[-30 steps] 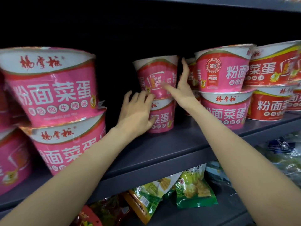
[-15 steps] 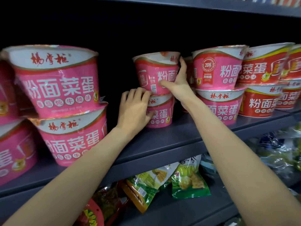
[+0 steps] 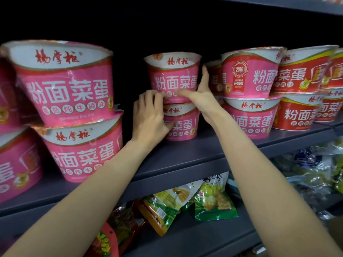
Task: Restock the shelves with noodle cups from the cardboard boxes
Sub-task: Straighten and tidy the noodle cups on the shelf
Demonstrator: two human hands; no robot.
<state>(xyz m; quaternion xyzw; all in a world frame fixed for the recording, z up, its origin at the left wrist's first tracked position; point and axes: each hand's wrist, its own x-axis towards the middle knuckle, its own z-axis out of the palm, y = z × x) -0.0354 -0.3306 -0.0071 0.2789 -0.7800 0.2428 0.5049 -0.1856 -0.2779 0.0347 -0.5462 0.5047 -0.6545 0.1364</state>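
Note:
Two pink noodle cups stand stacked deep on the grey shelf (image 3: 185,156). The upper pink cup (image 3: 173,75) sits on the lower pink cup (image 3: 182,123). My right hand (image 3: 202,95) wraps the upper cup's right side, thumb across its front. My left hand (image 3: 150,117) presses the left side of the stack where the two cups meet, fingers curled on it. To the left, two big pink cups (image 3: 65,84) are stacked near the shelf's front edge. On the right stand two more pink cups (image 3: 248,76), one on the other.
Red noodle cups (image 3: 300,75) fill the shelf's right end, stacked in twos. More pink cups (image 3: 13,160) sit at the far left. The shelf below holds green snack bags (image 3: 213,201) and other packets. Another shelf edge (image 3: 278,4) runs overhead.
The upper cup has turned so its large white lettering faces me. My left hand rose from the lower cup to the joint between the cups. The view shifted slightly right.

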